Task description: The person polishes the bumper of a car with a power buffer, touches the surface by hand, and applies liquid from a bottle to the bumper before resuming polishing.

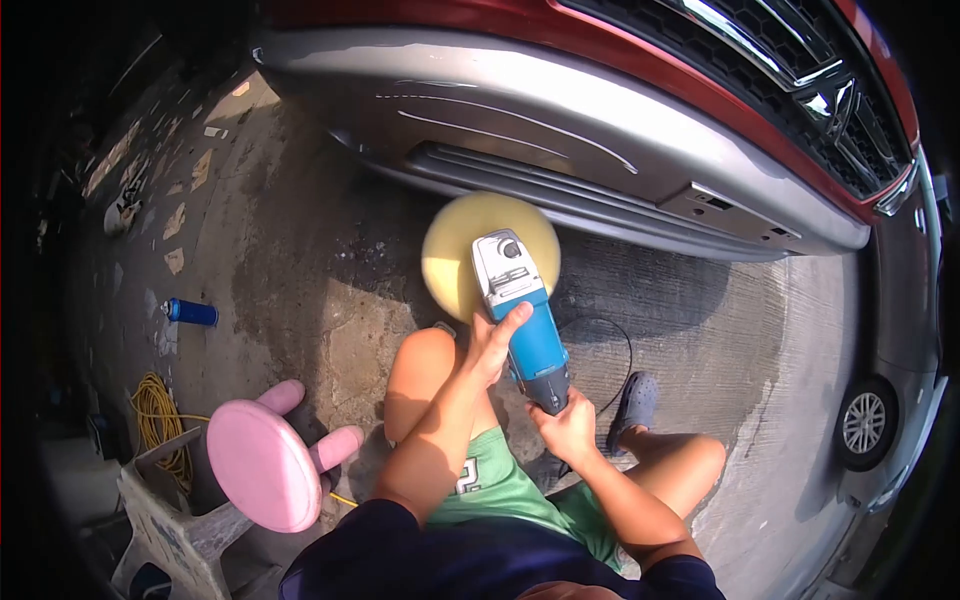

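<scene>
- Grip: right hand (pixel 567 427) closed on the polisher's (pixel 532 335) rear, apparently for control; left hand (pixel 489 345) closed at its forward body, seemingly steadying it.
- Polisher: held off the floor (pixel 700 330), yellow pad (pixel 450 255) near the bumper's (pixel 560 85) lower edge, presumably for reach.

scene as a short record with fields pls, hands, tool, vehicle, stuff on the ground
left hand: grips the blue body of the polisher, near its head
right hand: holds the dark rear end
tool: blue and white polisher with round yellow pad
pad contact: cannot tell whether it touches the bumper
vehicle: red body, silver-grey bumper with pale curved marks
left side: pink stool, coiled yellow cord, blue can lying on its side
right side: grey car
</scene>
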The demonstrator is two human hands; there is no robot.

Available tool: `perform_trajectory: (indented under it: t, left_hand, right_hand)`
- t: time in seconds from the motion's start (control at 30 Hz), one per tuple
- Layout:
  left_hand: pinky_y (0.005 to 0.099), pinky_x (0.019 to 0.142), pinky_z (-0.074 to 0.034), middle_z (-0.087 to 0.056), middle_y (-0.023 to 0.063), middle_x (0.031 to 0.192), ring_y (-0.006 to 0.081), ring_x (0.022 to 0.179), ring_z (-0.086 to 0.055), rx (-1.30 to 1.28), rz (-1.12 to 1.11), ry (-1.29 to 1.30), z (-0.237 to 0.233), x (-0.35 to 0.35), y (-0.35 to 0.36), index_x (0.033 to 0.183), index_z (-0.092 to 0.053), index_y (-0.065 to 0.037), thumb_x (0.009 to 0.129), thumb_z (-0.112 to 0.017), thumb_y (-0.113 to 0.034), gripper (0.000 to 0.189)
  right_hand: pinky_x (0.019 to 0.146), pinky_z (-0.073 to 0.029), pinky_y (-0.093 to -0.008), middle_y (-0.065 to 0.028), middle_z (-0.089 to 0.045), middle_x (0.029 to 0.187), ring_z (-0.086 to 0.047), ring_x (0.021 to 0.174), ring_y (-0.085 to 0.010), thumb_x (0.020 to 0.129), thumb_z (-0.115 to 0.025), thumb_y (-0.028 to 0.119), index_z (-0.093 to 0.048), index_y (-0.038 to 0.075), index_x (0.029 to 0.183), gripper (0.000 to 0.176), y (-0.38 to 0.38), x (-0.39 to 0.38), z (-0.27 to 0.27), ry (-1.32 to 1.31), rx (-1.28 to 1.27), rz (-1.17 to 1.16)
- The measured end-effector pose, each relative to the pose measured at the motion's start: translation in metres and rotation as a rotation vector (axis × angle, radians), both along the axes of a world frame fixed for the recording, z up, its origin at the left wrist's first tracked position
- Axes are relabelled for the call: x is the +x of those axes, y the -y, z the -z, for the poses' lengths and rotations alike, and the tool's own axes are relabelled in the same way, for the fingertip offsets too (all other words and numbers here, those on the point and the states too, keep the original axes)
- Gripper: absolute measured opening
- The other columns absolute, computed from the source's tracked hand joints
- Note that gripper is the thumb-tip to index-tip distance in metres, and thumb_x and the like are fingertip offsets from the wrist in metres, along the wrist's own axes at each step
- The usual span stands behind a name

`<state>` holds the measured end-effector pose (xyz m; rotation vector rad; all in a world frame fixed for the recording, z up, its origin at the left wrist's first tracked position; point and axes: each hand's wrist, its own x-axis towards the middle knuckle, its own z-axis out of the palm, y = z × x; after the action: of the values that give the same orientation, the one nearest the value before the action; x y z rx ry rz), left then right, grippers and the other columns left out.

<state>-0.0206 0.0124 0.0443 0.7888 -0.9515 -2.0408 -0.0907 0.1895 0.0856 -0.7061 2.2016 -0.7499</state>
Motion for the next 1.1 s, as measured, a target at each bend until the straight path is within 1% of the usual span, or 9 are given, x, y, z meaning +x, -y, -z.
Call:
perform_trajectory:
  t: [0.27,0.4,0.53,0.57,0.67,0.73,0.8,1.0,1.1]
  left_hand:
    - [0.0380,0.099,-0.056,-0.069,0.0096,0.124,0.0185,0.113,-0.067,0.058,0.265,0.015,-0.023,-0.097,-0.060,0.134,-0.062,-0.001,0.092,-0.088,-0.036,0.061]
    - [0.0381,0.101,-0.054,-0.067,0.0098,0.124,0.0179,0.115,-0.065,0.070,0.325,0.020,-0.019,-0.132,-0.081,0.138,-0.059,-0.001,0.092,-0.087,-0.039,0.066]
    - [0.0382,0.101,-0.054,-0.066,0.0093,0.124,0.0182,0.113,-0.065,0.101,0.288,0.043,-0.021,-0.119,-0.078,0.138,-0.059,-0.001,0.095,-0.083,-0.038,0.062]
    - [0.0381,0.097,-0.056,-0.066,0.0089,0.121,0.0184,0.111,-0.066,0.100,0.244,0.047,-0.022,-0.111,-0.074,0.136,-0.059,-0.002,0.095,-0.082,-0.038,0.058]
    - [0.0380,0.092,-0.061,-0.067,0.0101,0.119,0.0199,0.105,-0.070,0.113,0.146,0.087,-0.017,-0.080,-0.050,0.137,-0.057,-0.002,0.098,-0.077,-0.040,0.058]
    - [0.0394,0.093,-0.061,-0.069,0.0109,0.116,0.0220,0.103,-0.072,0.131,0.099,0.076,-0.017,-0.062,-0.034,0.138,-0.056,-0.002,0.099,-0.074,-0.044,0.060]
    - [0.0424,0.092,-0.063,-0.072,0.0136,0.112,0.0256,0.100,-0.075,0.182,0.142,0.061,-0.026,-0.053,-0.028,0.136,-0.057,-0.002,0.101,-0.068,-0.051,0.061]
    - [0.0429,0.091,-0.064,-0.073,0.0148,0.110,0.0260,0.097,-0.076,0.135,0.166,0.147,-0.041,-0.097,-0.057,0.132,-0.059,-0.001,0.099,-0.070,-0.054,0.064]
    - [0.0445,0.095,-0.062,-0.073,0.0137,0.113,0.0259,0.101,-0.074,0.149,0.277,0.203,-0.041,-0.126,-0.077,0.136,-0.059,-0.004,0.094,-0.072,-0.062,0.073]
  right_hand:
    - [0.081,-0.061,-0.0431,-0.0222,-0.079,0.088,-0.080,0.084,-0.0337,0.081,-0.089,0.025,-0.074,-0.004,0.107,0.041,-0.075,-0.076,-0.056,0.027,0.032,0.146]
    - [0.077,-0.061,-0.0421,-0.0228,-0.078,0.085,-0.080,0.079,-0.0328,0.080,-0.091,0.023,-0.074,-0.006,0.105,0.042,-0.102,-0.106,-0.053,0.043,0.005,0.166]
    - [0.076,-0.060,-0.0465,-0.0220,-0.075,0.079,-0.078,0.078,-0.0380,0.080,-0.093,0.030,-0.072,-0.005,0.097,0.044,-0.099,-0.106,-0.048,0.010,-0.043,0.088]
    - [0.077,-0.060,-0.0485,-0.0209,-0.072,0.074,-0.076,0.077,-0.0404,0.080,-0.093,0.037,-0.070,-0.004,0.091,0.048,-0.093,-0.107,-0.046,0.008,0.014,0.037]
    - [0.080,-0.060,-0.0502,-0.0237,-0.073,0.080,-0.077,0.082,-0.0414,0.081,-0.091,0.043,-0.070,-0.004,0.091,0.053,-0.064,-0.104,-0.049,0.069,-0.014,-0.078]
    - [0.081,-0.060,-0.0517,-0.0260,-0.074,0.086,-0.076,0.086,-0.0430,0.083,-0.089,0.047,-0.070,-0.005,0.093,0.055,-0.048,-0.099,-0.046,0.099,-0.055,-0.143]
    - [0.081,-0.060,-0.0526,-0.0295,-0.074,0.091,-0.076,0.088,-0.0465,0.084,-0.086,0.049,-0.069,-0.008,0.095,0.060,-0.046,-0.096,-0.042,0.119,-0.167,-0.184]
    - [0.080,-0.060,-0.0518,-0.0307,-0.073,0.090,-0.075,0.085,-0.0466,0.087,-0.084,0.049,-0.068,-0.010,0.095,0.061,-0.080,-0.128,-0.049,0.108,-0.200,-0.169]
    - [0.076,-0.059,-0.0512,-0.0257,-0.071,0.080,-0.074,0.078,-0.0446,0.086,-0.086,0.048,-0.067,-0.008,0.090,0.059,-0.105,-0.149,-0.062,0.168,-0.160,-0.108]
